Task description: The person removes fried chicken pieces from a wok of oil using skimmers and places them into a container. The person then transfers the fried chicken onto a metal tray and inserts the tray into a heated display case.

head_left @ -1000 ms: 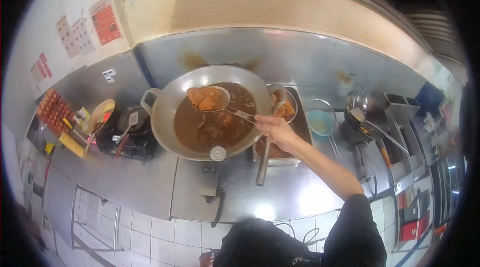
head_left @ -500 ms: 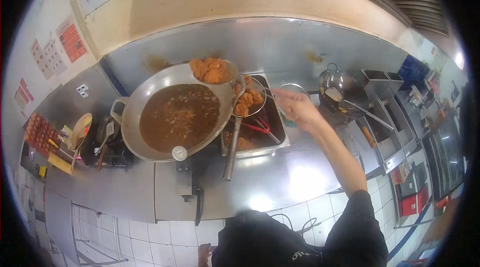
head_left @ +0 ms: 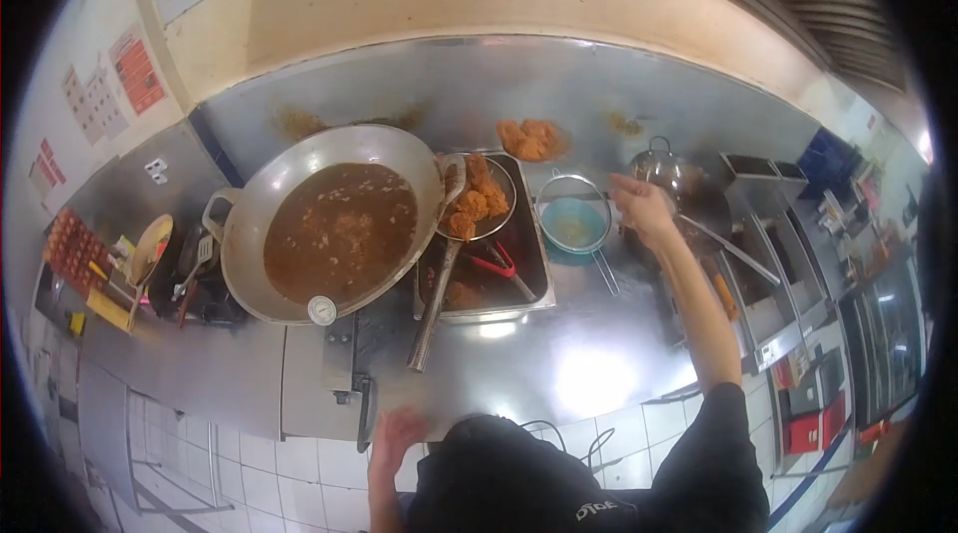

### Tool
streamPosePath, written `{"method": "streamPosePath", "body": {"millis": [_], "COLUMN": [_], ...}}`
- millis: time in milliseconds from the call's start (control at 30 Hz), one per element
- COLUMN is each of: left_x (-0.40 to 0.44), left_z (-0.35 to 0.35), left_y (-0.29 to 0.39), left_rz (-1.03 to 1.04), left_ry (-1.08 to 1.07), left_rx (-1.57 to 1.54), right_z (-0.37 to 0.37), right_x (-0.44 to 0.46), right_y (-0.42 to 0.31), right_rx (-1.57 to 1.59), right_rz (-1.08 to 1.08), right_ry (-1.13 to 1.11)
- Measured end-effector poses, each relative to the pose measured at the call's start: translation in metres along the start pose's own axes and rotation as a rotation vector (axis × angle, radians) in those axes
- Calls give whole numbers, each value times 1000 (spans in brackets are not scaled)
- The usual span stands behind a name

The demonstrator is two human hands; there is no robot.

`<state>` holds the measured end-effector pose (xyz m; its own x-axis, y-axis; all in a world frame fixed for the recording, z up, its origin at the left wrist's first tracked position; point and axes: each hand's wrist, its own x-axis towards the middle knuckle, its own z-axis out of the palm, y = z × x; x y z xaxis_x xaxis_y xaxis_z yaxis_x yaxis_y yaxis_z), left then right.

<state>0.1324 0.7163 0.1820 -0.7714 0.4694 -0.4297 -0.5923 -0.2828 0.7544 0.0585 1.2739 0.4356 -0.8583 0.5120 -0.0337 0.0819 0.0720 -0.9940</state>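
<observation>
Head view: right hand (head_left: pixel 644 209) closed, apparently on the handle of a skimmer (head_left: pixel 562 145); handle too faint to trace. Skimmer bears fried pieces (head_left: pixel 529 138), aloft before the steel back panel (head_left: pixel 419 84), beyond the tray (head_left: pixel 499 315) and apart from it. Left hand (head_left: pixel 401 428) low, near the bench (head_left: pixel 499 363) edge, blurred; fingers look loosely extended, nothing visible in them.

Handling, my judgement: keep the skimmer level, wrist firm; a tilt would spill pieces. Smooth swings, since hot drips seem likely. Best to keep the free hand clear of the wok (head_left: pixel 239 264).

Counts: one wok of dark oil (head_left: pixel 339 234), two loop handles, one dial thermometer (head_left: pixel 321 310) at its rim. One tray; one long-handled strainer (head_left: pixel 435 313) across it, holding more fried pieces; one pair of red tongs (head_left: pixel 504 259) in the tray. One mesh strainer (head_left: pixel 574 196) over one blue-green bowl (head_left: pixel 571 234). Pieces overlap in both loads; no sure count.
</observation>
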Motion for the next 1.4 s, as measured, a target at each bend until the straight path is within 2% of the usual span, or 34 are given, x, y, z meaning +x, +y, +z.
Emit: {"method": "streamPosePath", "body": {"millis": [67,133,167,200,267,333,467,567,633,733,800,867,1000,1067,1200,1267,1400], "left_x": [19,39,48,63,80,84,84,84,82,83,86,83,86,88,94,96,95], "left_z": [42,66,69,70,75,82,94,97,98,100,103,103,96,91,76,66,63], "left_y": [34,61,62,63,65,62,61,63,60,52,45,45,46,47,52,50,60], "left_rz": [48,11,23,1,-24,-14,-48,-33,-37,-44,-52,-70,-82,-94,-97,-91,-90], "left_ry": [-3,-16,-8,40,88,128,142,144,63,48,54,70,73,77,47,59,-1], "left_rx": [-100,-151,-154,-117,-67,-5,12,-20,-32,-52,-50,-44,-39,-39,-10,-5,-49], "right_z": [-1,-4,-11,-3,29,48,89,125,136,133,117,105,86,84,90,92,93], "right_x": [22,57,79,79,66,61,46,5,-12,8,35,62,74,80,92,83,64], "right_y": [32,77,106,101,87,115,146,141,148,175,167,170,175,194,234,218,197], "right_rx": [-54,-248,-520,-513,-1187,-1416,-1468,-1524,-1638,-1627,-1582,-1421,-1209,-1000,-860,-732,-700], "right_rz": [5,-172,-342,-350,-470,-579,-639,-663,-702,-671,-661,-440,-414,-250,-199,-196,-286], "right_ry": [12,127,97,92,-17,-161,-198,-76,-166,-158,-113,-84,-28,-18,75,169,189]}}
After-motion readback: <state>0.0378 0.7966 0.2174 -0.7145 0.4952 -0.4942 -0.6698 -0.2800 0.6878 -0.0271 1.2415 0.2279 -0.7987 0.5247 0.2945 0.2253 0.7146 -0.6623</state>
